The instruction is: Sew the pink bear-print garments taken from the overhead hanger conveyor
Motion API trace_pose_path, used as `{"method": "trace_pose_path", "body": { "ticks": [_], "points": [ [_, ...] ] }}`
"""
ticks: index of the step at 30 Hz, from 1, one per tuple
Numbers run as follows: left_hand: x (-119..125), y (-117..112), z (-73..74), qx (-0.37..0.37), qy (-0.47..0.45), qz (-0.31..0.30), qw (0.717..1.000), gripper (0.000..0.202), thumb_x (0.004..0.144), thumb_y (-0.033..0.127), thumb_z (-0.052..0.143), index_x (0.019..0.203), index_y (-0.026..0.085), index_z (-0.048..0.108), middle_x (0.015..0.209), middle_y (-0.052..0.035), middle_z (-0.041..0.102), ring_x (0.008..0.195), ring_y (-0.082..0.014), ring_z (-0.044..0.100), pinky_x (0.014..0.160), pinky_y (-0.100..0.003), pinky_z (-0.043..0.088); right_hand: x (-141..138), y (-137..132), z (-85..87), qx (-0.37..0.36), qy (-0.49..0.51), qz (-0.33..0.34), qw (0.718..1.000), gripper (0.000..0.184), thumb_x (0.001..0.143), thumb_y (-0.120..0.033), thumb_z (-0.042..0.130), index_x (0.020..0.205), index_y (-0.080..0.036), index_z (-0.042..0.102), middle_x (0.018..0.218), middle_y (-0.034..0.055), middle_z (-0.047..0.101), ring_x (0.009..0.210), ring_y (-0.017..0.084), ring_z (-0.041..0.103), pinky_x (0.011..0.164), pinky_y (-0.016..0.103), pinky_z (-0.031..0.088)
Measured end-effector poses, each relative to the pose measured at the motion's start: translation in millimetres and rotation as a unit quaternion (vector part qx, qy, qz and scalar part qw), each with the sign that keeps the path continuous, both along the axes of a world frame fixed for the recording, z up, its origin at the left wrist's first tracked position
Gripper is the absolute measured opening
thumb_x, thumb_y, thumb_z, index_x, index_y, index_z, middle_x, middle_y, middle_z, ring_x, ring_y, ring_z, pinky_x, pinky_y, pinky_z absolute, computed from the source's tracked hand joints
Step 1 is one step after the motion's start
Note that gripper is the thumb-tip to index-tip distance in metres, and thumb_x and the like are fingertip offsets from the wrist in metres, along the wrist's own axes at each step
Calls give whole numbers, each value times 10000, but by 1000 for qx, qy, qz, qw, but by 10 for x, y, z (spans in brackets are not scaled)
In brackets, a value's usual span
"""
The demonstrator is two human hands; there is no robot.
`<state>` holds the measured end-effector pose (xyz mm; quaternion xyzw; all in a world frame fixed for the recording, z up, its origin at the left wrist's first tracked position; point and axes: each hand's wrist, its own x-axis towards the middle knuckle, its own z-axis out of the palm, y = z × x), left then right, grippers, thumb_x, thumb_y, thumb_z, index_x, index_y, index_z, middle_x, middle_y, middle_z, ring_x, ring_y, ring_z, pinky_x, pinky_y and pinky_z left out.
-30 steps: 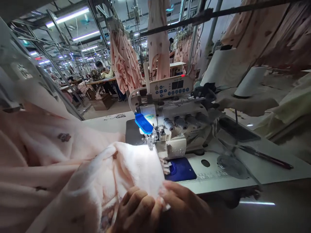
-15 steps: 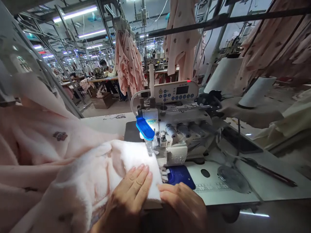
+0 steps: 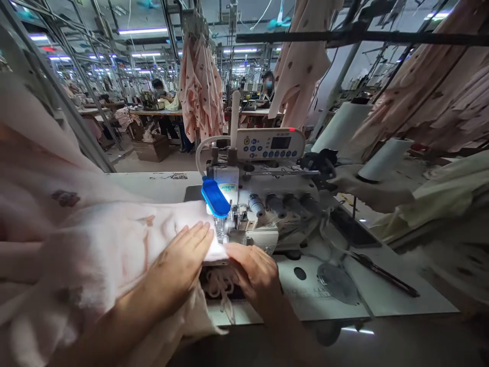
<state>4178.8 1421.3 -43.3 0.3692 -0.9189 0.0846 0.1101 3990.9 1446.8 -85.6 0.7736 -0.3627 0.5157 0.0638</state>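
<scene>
Pale pink fleece fabric (image 3: 126, 229) lies over the machine bed, its edge running under the presser foot of a Jack overlock sewing machine (image 3: 263, 176). My left hand (image 3: 185, 255) rests flat on the fabric, fingers stretched out and close together, just left of the needle area. At the fabric's near right corner, my right hand (image 3: 254, 270) has its thumb and fingers closed on the edge, close in front of the foot. A blue guard (image 3: 216, 198) hangs over the needle area and hides part of it. Loose pale strips (image 3: 221, 285) dangle below the fabric edge.
White thread cones (image 3: 340, 125) stand behind the machine at right. Dark tweezers (image 3: 385, 274) lie on the white table (image 3: 412, 298). Printed pink garments (image 3: 200, 86) hang beyond the machine. Farther back are a cardboard box (image 3: 152, 148) and people at other tables.
The fabric and both hands have moved forward, toward the presser foot. Pale strips now show below the fabric edge, and the blue plate is no longer visible. The view has shifted too.
</scene>
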Motion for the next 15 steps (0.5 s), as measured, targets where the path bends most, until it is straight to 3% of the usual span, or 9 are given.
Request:
{"method": "trace_pose_path", "body": {
  "ticks": [4, 9, 13, 15],
  "points": [
    [-41, -157, 6, 33, 14, 14, 999, 503, 836, 80, 253, 1298, 73, 452, 1344, -131, 472, 1247, -239, 430, 1067, -416, 345, -18, -117, 5, 10, 23, -23, 999, 170, 963, -98, 409, 1017, -136, 566, 947, 85, 635, 840, 192, 603, 736, 294, 468],
    [-123, -360, 148, 91, -11, 10, 996, 438, 820, 77, 294, 1206, 67, 501, 1252, -163, 521, 1145, -259, 472, 1025, -417, 358, 74, -26, -27, 27, -28, -135, 990, 146, 963, -132, 451, 940, -167, 591, 974, 82, 560, 793, 170, 585, 698, 259, 467],
    [-236, -511, 292, 133, -51, 32, 989, 437, 807, 45, 338, 1198, 108, 521, 1259, -144, 515, 1172, -237, 454, 1050, -378, 319, 198, 247, -361, 13, -46, -101, 994, 163, 999, -193, 381, 962, -180, 539, 867, 53, 599, 832, 199, 594, 782, 308, 462],
    [-287, -601, 325, 134, -85, 43, 986, 403, 790, 55, 393, 1143, 117, 579, 1219, -127, 558, 1179, -237, 459, 1063, -357, 307, 265, 332, -613, 37, -15, -128, 991, 217, 1005, -328, 376, 977, -177, 530, 855, 66, 622, 810, 233, 608, 731, 333, 461]
  ]
}}
